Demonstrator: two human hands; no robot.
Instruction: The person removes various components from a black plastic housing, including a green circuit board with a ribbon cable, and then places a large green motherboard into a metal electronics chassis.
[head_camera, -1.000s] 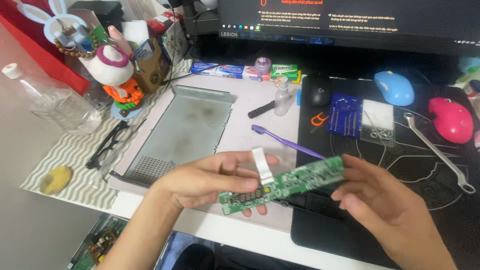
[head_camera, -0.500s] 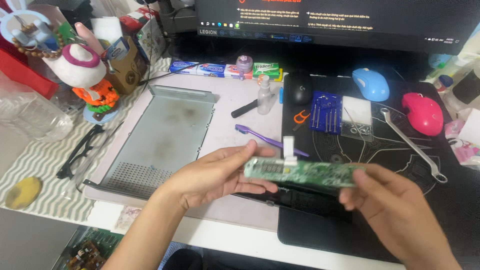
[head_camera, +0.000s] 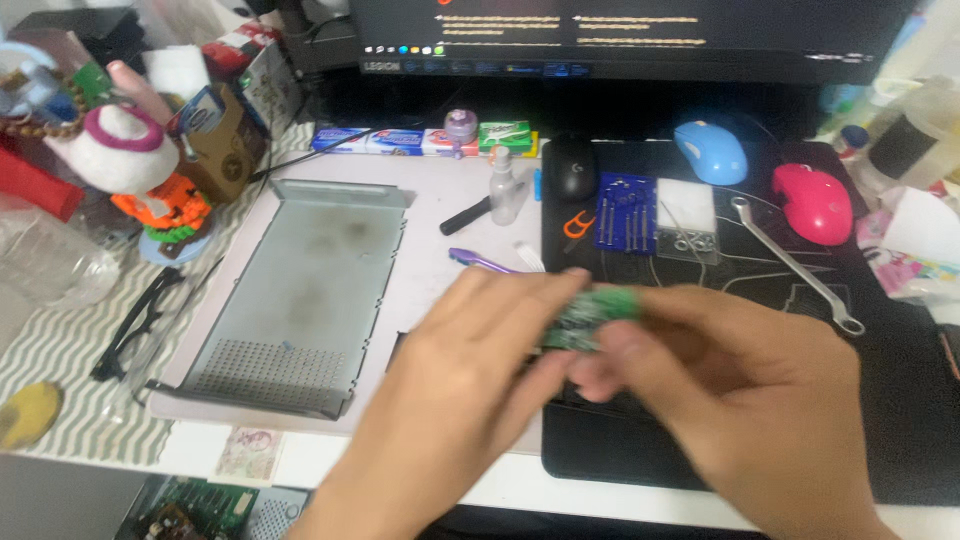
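A narrow green circuit board (head_camera: 590, 315) is held above the desk's front edge, mostly hidden and blurred by motion. My left hand (head_camera: 475, 360) grips it from the left, fingers wrapped under it. My right hand (head_camera: 740, 390) comes from the right and its fingertips pinch the board's near side. Both hands meet at the middle, over the left edge of the black desk mat (head_camera: 900, 400). A purple toothbrush (head_camera: 480, 261) lies just beyond my left hand.
A grey metal cover plate (head_camera: 300, 300) lies at left. On the mat sit a blue screwdriver set (head_camera: 625, 212), a wrench (head_camera: 795, 265), a black mouse (head_camera: 573, 167), a blue mouse (head_camera: 712, 150) and a pink mouse (head_camera: 812, 203). A monitor (head_camera: 620, 35) stands behind. Glasses (head_camera: 135, 320) rest on striped cloth.
The long board, held stretched between both hands, has turned end-on. My hands have come together over it and my view has shifted left and down.
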